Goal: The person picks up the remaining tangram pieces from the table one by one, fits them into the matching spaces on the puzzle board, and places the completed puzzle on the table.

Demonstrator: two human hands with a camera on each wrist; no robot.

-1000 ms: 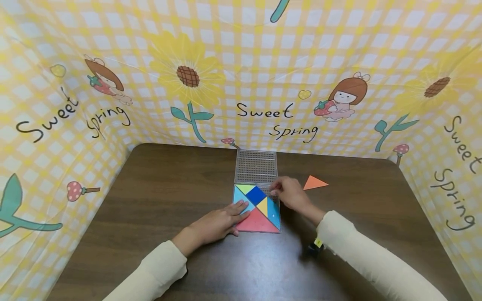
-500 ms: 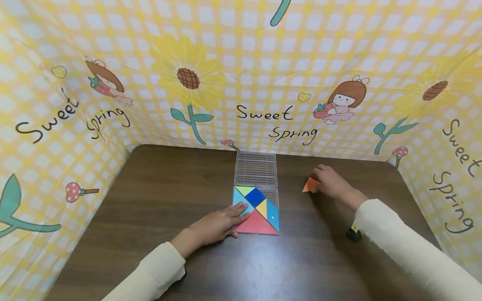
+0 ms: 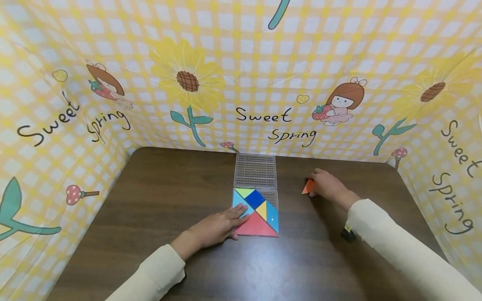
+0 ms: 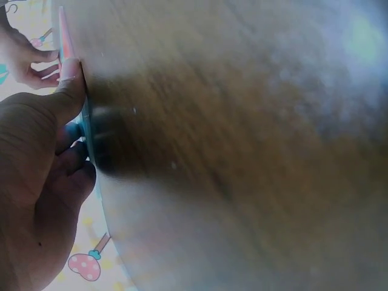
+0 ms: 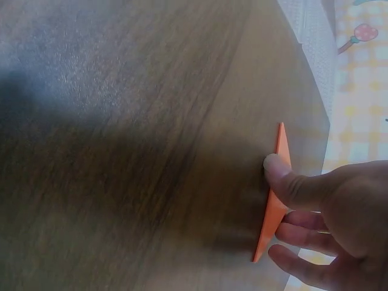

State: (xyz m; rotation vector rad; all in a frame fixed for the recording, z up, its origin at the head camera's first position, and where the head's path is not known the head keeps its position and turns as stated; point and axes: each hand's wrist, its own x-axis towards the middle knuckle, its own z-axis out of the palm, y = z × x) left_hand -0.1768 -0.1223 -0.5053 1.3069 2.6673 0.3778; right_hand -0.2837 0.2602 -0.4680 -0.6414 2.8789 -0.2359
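In the head view a clear tray holds fitted tangram pieces: a red triangle, a light blue triangle, a dark blue square, a yellow triangle, a blue piece and a lime piece. My left hand rests on the tray's left side, fingers spread over the light blue and red triangles. To the right of the tray, my right hand pinches an orange triangle between thumb and fingers. Whether that triangle is off the table cannot be told.
A clear gridded lid lies flat behind the tray, edge to edge with it. Around the brown wooden table stand yellow checked cloth walls, close to its back edge. The tray's upper right corner shows bare grid.
My right hand has gone from the tray's upper right corner rightward to the orange triangle and now pinches it. My left hand stays on the tray.
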